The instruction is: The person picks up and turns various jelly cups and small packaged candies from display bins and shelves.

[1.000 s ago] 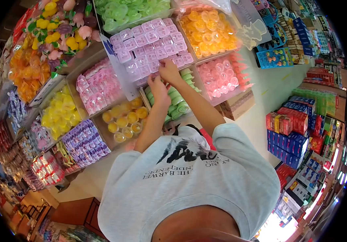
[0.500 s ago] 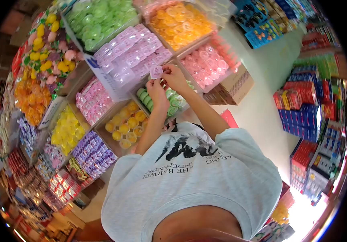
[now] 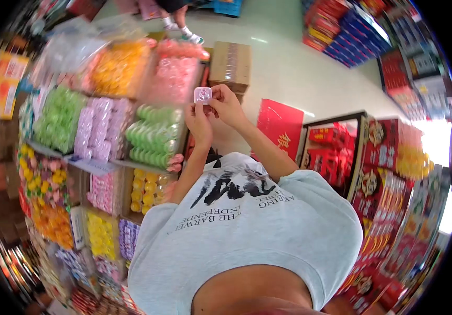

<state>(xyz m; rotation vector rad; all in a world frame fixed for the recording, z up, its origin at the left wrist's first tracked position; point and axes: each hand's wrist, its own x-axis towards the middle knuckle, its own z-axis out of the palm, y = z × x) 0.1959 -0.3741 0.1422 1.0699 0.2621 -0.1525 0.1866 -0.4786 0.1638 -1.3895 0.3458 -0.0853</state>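
A small square pale-purple package [image 3: 203, 95] is pinched between the fingers of both hands. From below, my left hand [image 3: 198, 123] grips its lower edge, while my right hand [image 3: 227, 106] holds its right side. Its top face, with pinkish markings, points up toward me; the print is too small to read. Left of my hands lie green round packaged sweets [image 3: 155, 134] in a bin. Beyond them sits a bin with rows of similar pale-purple packages [image 3: 100, 128].
Pink packaged items [image 3: 176, 76] and orange ones [image 3: 120, 68] fill bins farther away. A cardboard box [image 3: 230, 65] stands ahead on the floor. At the right are a red box [image 3: 280, 128] and a shelf of red packages [image 3: 331, 149]. Another person's legs [image 3: 178, 20] appear at the top.
My view and body have turned right, so the bins now lie to my left and the red goods show at right. Both hands still hold the package, now away from the bins.
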